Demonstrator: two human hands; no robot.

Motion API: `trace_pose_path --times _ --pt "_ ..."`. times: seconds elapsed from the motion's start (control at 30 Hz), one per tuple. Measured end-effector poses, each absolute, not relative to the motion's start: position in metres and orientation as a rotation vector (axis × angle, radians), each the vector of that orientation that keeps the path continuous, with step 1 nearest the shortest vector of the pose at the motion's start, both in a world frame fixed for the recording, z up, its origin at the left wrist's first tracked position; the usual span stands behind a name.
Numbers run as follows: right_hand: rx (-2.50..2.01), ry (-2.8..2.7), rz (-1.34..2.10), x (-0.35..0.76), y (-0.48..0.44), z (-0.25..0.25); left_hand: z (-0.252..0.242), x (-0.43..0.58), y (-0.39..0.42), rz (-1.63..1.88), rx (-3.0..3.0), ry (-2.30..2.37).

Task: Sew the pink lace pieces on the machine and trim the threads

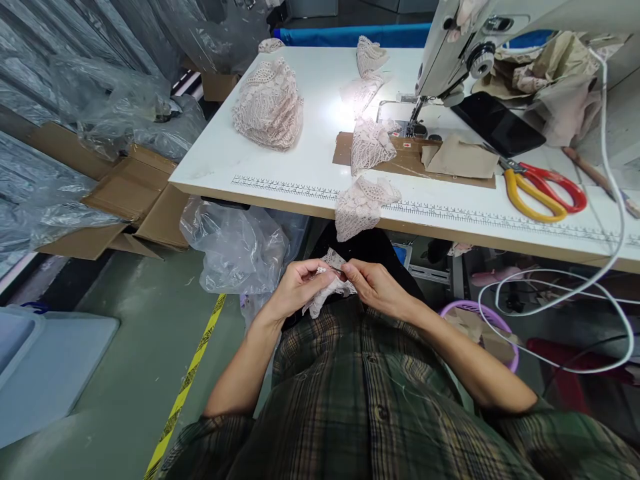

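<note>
In front of my lap, my left hand [300, 288] pinches a piece of pale pink lace [316, 305]. Fingers of my right hand [376, 285] are closed at the lace's right side, on a thin dark tool [337, 270] whose kind is too small to make out. Above my hands, another lace piece [361, 208] hangs over the table's front edge. It belongs to a string of lace pieces [371, 143] running back across the table, left of the sewing machine's needle area [414, 123].
A pile of lace [270, 107] sits on the white table [210, 157]. Right of the sewing machine [450, 47] are a black phone [500, 123], red-and-yellow scissors [543, 190] and a looping white cable [617, 200]. An open cardboard box [133, 183] and a purple basket [513, 363] stand below.
</note>
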State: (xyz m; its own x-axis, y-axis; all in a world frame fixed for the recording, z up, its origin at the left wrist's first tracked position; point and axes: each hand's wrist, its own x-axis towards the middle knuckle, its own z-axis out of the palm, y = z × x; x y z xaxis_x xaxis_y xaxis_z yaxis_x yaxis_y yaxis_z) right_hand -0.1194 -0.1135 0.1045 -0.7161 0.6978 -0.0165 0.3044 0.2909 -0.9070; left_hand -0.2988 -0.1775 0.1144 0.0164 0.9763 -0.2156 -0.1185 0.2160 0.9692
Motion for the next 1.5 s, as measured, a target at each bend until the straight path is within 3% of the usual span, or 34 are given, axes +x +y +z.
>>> trace_pose_path --times 0.13,0.37,0.6,0.83,1.1,1.3,1.5 --pt "-0.956 -2.175 1.32 -0.12 -0.114 0.097 0.117 -0.298 -0.178 1.053 0.986 1.266" --pt "-0.967 -2.054 1.541 -0.118 -0.124 0.065 0.084 -0.304 -0.162 1.019 1.151 1.363" --pt "-1.367 -2.208 0.966 -0.106 -0.115 0.042 0.038 -0.305 -0.122 1.033 1.464 1.661" --pt "-1.056 -2.03 0.959 -0.099 -0.116 0.083 0.082 -0.289 -0.118 1.317 1.481 1.592" --pt "-1.165 -1.832 0.937 -0.11 -0.117 0.107 0.1 -0.271 -0.166 0.86 2.107 1.316" --pt "-0.881 -1.993 1.241 -0.104 -0.129 0.115 0.097 -0.291 -0.162 1.283 1.736 1.38" --pt "-0.572 -2.072 1.422 -0.098 -0.145 0.123 0.096 -0.293 -0.155 1.054 1.168 0.835"
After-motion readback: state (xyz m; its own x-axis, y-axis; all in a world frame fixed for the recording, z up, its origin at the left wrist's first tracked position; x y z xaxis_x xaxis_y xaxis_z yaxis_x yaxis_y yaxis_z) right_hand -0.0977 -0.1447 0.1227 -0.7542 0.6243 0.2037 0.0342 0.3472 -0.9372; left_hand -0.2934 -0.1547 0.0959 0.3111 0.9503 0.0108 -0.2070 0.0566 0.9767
